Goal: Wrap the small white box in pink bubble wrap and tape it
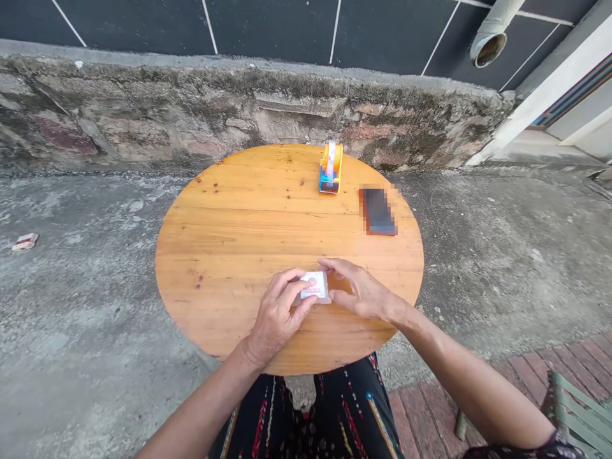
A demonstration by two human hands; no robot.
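A small white square packet (313,288) with pink print and a clear wrapping edge is at the near part of the round wooden table (215,255). My left hand (281,306) grips it from the left, with fingers over its top and the thumb along its near edge. On the other side, my right hand (361,290) is beside the packet, its thumb and fingers apart around the right edge. The fingertips there are close to the wrapping; whether they touch it is hard to see.
A tape dispenser (331,169) with a yellow roll stands at the table's far side. To its right lies a blurred dark flat object with a reddish edge (380,211). Behind is a stone wall base (215,115). A green slatted chair (581,408) is at the lower right.
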